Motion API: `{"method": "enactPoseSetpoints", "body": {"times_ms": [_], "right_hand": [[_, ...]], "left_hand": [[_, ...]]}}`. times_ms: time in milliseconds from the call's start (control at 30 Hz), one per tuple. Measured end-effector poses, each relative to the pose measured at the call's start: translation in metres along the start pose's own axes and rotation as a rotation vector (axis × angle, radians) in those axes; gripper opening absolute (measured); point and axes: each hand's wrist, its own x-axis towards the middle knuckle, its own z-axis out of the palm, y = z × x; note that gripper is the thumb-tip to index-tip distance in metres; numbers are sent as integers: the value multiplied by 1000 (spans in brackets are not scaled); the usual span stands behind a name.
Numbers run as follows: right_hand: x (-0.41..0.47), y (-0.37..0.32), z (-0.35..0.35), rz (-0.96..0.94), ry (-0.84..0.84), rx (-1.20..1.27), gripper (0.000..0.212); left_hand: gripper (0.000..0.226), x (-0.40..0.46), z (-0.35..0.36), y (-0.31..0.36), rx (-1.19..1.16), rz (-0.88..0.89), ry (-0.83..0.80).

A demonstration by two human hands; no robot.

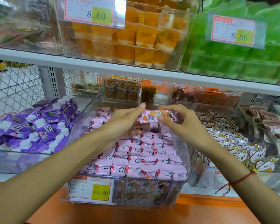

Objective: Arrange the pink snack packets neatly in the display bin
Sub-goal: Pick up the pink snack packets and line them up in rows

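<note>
One packet held over the bin's rear edge.
My left hand (124,118) and right hand (179,118) both pinch one pink snack packet (153,118) above the display bin (185,160); packets inside look like dozens, uncountable.

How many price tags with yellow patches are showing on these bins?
3: one reading 8.60 on the clear bin of orange jelly cups, another 8.60 on the green bin, one 15.80 on the pink packets' clear bin. Others may be hidden.
</note>
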Motion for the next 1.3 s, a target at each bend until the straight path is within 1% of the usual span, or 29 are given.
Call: {"method": "enactPoseSetpoints", "body": {"times_ms": [67,100,167,200,267,333,400,500,600,667,800,867,900,967,1000,1067,1100,1167,1200,1267,1300], "right_hand": [[1,0,0,-7,42,10,23],[1,0,1,-11,47,23,24],[1,2,1,-21,46,7,27],[1,4,1,-25,53,-52,30],[0,9,0,-58,92,-285,38],[-3,13,-3,-54,103,-466,39],[-6,17,-5,40,49,-565,40],[-10,20,-6,148,0,-552,31],[-13,22,-9,154,1,-501,31],[-13,23,-9,151,11,-470,28],[-13,22,-10,132,9,-451,28],[-14,22,-11,118,1,-449,28],[-14,22,-11,117,-1,-443,30],[-15,21,-12,115,-9,-438,33],[-15,21,-12,109,-21,-444,34],[-14,19,-14,91,-70,-476,35],[-12,17,-15,86,-99,-503,34],[-9,14,-19,82,-139,-558,30],[-6,12,-21,82,-145,-588,28],[2,9,-23,68,-100,-668,24],[7,8,-23,43,-63,-712,22]], "left_hand": [[44,0,0,2,-6,0,19],[42,0,-1,2,36,40,28],[35,0,-2,2,133,174,54],[33,0,-2,2,144,240,87],[30,0,-4,3,167,339,189],[27,3,-8,3,256,395,247],[22,4,-11,0,374,431,233],[19,5,-16,-5,618,491,148],[19,12,-15,5,806,489,48],[23,21,-9,14,877,467,-26],[38,40,14,12,1120,438,-94],[45,44,21,2,1161,384,-85],[41,45,22,-3,1169,364,-85],[27,45,19,-11,1251,341,-144],[28,44,16,-13,1294,330,-182],[42,41,10,-14,1321,306,-233],[45,40,8,-14,1325,307,-245],[41,36,5,-17,1360,351,-221],[37,34,2,-19,1350,389,-175],[33,29,-2,-24,1282,442,-69],[33,26,-5,-27,1261,460,-43]]}}
